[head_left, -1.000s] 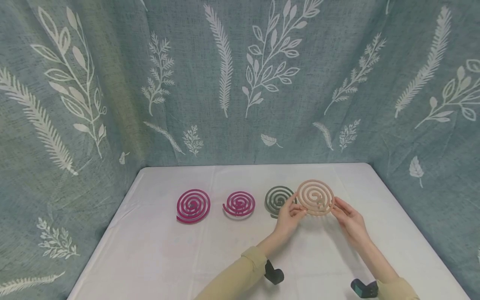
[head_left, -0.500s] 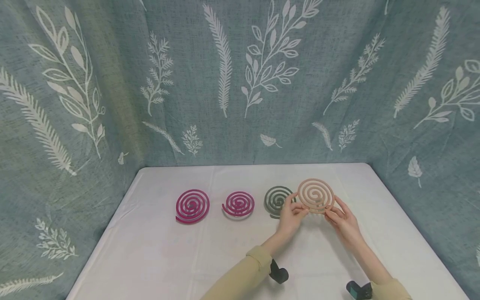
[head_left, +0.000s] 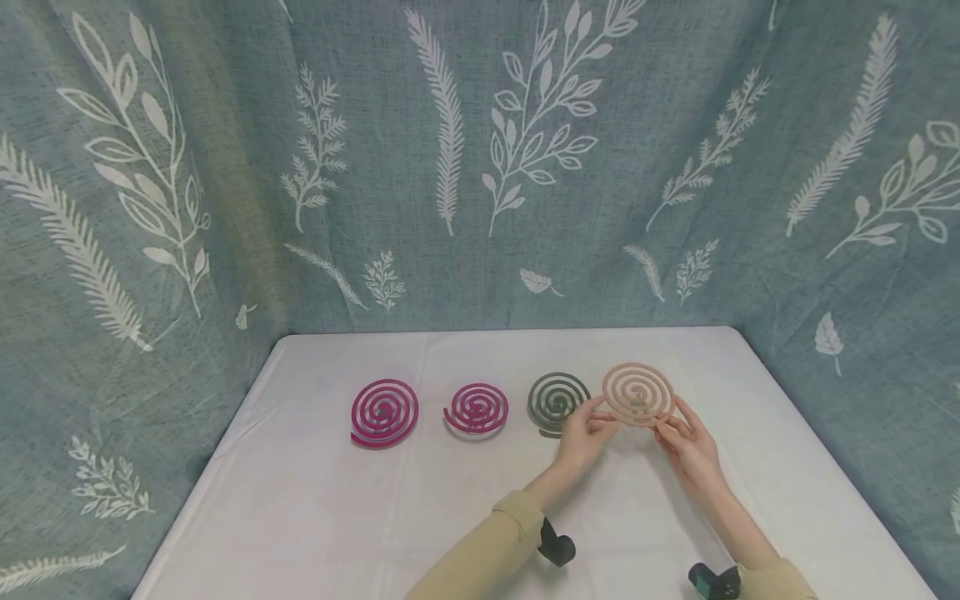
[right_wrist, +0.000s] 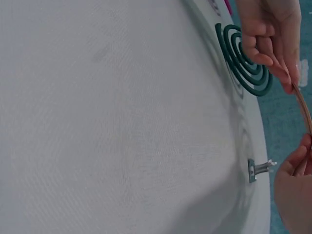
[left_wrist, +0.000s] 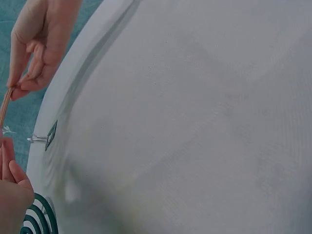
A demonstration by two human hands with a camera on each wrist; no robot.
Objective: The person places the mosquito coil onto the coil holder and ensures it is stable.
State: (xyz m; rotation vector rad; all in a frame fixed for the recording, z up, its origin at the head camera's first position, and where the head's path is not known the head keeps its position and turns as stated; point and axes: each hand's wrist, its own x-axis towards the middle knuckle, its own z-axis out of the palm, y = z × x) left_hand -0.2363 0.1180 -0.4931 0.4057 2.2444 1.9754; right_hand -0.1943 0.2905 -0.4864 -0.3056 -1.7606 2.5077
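Note:
A tan mosquito coil [head_left: 638, 395] is held up over the right part of the table, its flat face tilted toward the head camera. My left hand [head_left: 586, 437] pinches its left edge. The fingers of my right hand [head_left: 692, 450] pinch the lower right edge. Both wrist views show the coil [right_wrist: 303, 108] almost edge-on between the two hands. Just behind my left hand is a dark green mosquito coil [head_left: 557, 402], partly covered by the fingers. Farther left are two magenta coils, a smaller one [head_left: 477, 408] and a larger one [head_left: 384, 413].
A white cloth covers the table [head_left: 315, 517]. Blue-green curtains [head_left: 480, 167] with white leaf prints hang behind it and at both sides. A metal clip [right_wrist: 258, 168] sits at the table's edge. Wrist cameras [head_left: 558, 546] protrude under both forearms.
The tan coil has shifted slightly right and now lies flatter. My right hand has slid from its right side to its lower right edge. The other coils stay put.

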